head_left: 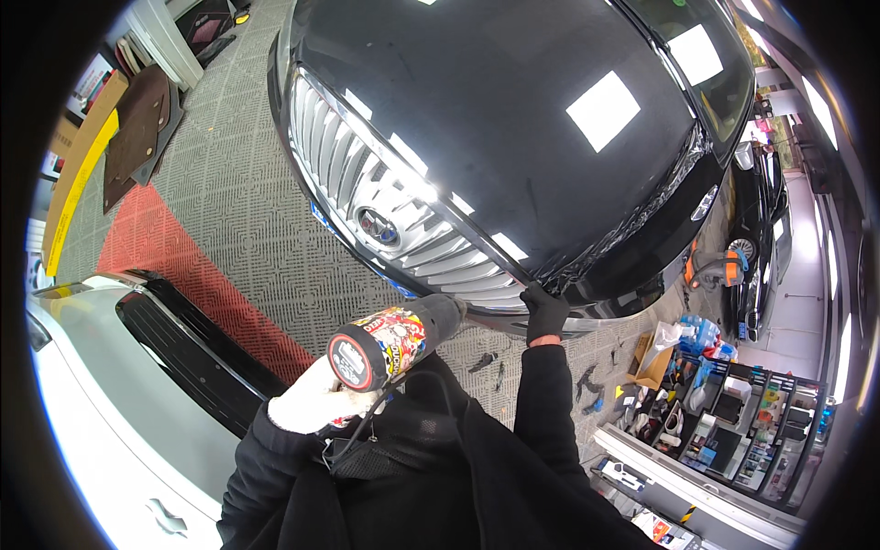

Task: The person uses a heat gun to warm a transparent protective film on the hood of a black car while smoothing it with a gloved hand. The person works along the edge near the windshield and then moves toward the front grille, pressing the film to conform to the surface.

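In a white glove, my left hand (316,400) grips a heat gun (396,341) wrapped in colourful stickers. The gun's dark nozzle end points toward the lower part of the chrome grille (449,270) of a black car. A black glove covers my right hand (546,314), which is closed at the front corner of the hood (495,101). Loose, wrinkled black film (632,215) runs along the hood's side edge down to my right fingers, and they seem to pinch its end. My fingertips are partly hidden by the dark glove against dark film.
A white car (110,394) stands close on my left. Dark scraps (587,383) lie on the grey grid floor (247,183). To the right are an orange and black machine (720,269) and a cart (770,440) crowded with supplies. A cord hangs from the heat gun.
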### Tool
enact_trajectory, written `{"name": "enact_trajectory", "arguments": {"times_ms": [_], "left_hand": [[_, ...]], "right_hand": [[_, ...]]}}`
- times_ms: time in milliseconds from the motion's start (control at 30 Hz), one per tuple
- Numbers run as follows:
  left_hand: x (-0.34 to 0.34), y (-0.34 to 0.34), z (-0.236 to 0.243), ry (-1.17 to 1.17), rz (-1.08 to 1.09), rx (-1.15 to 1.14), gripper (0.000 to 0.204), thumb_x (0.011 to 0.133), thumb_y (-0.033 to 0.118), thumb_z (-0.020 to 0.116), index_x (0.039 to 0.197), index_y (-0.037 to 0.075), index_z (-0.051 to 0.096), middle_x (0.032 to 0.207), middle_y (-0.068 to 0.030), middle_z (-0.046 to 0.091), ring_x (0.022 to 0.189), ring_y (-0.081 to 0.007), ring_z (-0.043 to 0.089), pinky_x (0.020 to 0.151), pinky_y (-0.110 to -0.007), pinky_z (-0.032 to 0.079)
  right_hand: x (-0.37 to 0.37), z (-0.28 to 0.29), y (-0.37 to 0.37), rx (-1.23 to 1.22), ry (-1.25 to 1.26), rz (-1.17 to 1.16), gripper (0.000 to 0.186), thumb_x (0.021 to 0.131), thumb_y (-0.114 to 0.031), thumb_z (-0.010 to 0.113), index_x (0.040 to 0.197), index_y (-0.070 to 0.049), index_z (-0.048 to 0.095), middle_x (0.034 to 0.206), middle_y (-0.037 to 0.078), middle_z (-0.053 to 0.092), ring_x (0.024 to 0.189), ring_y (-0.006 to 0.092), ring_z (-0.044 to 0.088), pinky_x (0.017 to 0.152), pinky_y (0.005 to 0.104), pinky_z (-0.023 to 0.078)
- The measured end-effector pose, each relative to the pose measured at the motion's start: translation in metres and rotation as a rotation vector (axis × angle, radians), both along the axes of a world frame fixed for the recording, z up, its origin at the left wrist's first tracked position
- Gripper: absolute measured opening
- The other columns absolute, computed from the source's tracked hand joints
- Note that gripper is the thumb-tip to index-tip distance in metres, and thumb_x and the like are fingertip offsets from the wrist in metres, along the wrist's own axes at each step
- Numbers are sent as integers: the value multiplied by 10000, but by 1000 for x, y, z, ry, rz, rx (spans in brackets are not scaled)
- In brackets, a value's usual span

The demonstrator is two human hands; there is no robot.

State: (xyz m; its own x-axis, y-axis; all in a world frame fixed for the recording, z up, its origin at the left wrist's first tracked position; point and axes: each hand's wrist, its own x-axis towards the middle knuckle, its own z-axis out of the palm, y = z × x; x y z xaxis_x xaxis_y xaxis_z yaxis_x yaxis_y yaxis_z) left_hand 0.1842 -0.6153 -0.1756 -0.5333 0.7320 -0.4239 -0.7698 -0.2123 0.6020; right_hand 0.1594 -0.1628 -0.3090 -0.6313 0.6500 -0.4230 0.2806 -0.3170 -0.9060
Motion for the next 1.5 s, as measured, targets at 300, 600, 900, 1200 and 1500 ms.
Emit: {"name": "enact_trajectory", "arguments": {"times_ms": [300, 600, 900, 1200, 1500], "left_hand": [[1, 8, -7, 4, 102, 6, 835, 839, 167, 891, 1542, -28, 485, 1283, -126, 717, 961, -150, 702, 807, -300, 584], [11, 5, -55, -30, 127, -50, 665, 841, 350, 911, 1339, -15, 664, 822, -58, 746, 698, -124, 690, 596, -249, 519], [39, 0, -88, -108, 114, -69, 921, 813, 44, 894, 1586, 43, 393, 1481, -128, 610, 1329, -239, 637, 1081, -409, 583], [54, 17, -111, 384, 150, -88, 772, 894, 419, 779, 1555, 117, 518, 1499, -98, 617, 1393, -279, 593, 1189, -454, 471], [44, 11, -113, 563, 12, -90, 915, 847, 42, 832, 1621, 23, 345, 1585, -132, 530, 1446, -255, 552, 1212, -428, 477]], "right_hand": [[5, 7, -7, 344, -96, 95, 379, 834, -76, 873, 1171, -3, 717, 1001, 12, 708, 847, 135, 665, 741, 312, 578], [-14, 6, -23, 314, -39, -21, 378, 837, -72, 862, 1190, -29, 732, 1007, -16, 707, 863, 116, 644, 720, 302, 537], [-13, 9, -9, 367, 38, 62, 232, 905, 32, 740, 1130, 29, 682, 1005, 57, 697, 839, 180, 693, 748, 339, 640], [-7, 6, -8, 405, 92, 51, 236, 918, 25, 715, 1148, 71, 682, 1037, 84, 720, 858, 188, 725, 786, 322, 638], [-5, 7, -10, 417, 70, 25, 165, 909, 19, 745, 1048, 93, 697, 972, 79, 716, 839, 175, 720, 750, 307, 621]]}}
